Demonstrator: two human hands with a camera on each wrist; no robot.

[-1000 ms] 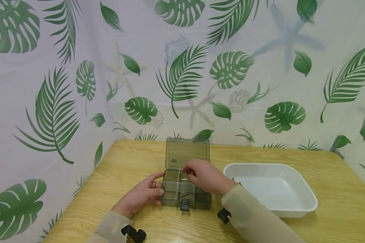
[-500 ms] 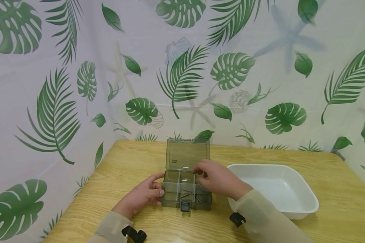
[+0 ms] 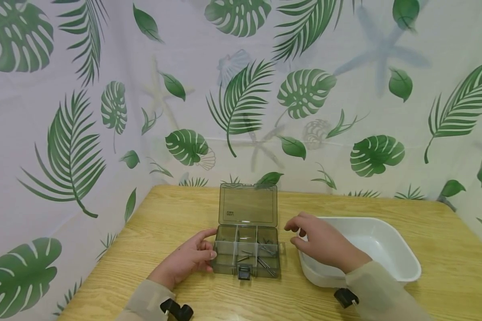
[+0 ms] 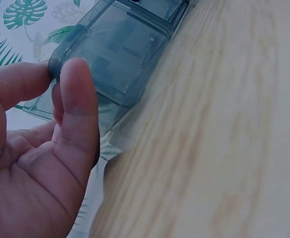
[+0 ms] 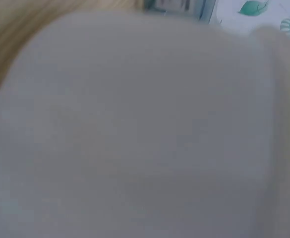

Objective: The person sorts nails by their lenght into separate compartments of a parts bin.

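Observation:
A translucent grey compartment box (image 3: 247, 233) stands on the table with its lid (image 3: 248, 203) raised behind it. Slim metal pieces, perhaps screws (image 3: 266, 265), lie in its right compartments and the front middle one. My left hand (image 3: 186, 258) holds the box's left side, index finger at the back corner, thumb nearer the front; the left wrist view shows thumb (image 4: 79, 94) and index finger against the plastic. Over the left rim of a white tray (image 3: 405, 267) hovers my right hand (image 3: 323, 240), fingers loosely bent, nothing visible in them. It hides part of the tray's inside.
Pale tray wall (image 5: 135, 124) fills most of the right wrist view, blurred. The wooden table (image 3: 176, 209) runs back to a leaf-printed cloth (image 3: 249, 102), which also hangs along the left side. A small clear tab (image 3: 282, 249) sticks out at the box's right side.
My right hand has moved right, from above the box's middle compartments to the tray's left rim, uncovering the metal pieces on the right. The left hand and box stay put.

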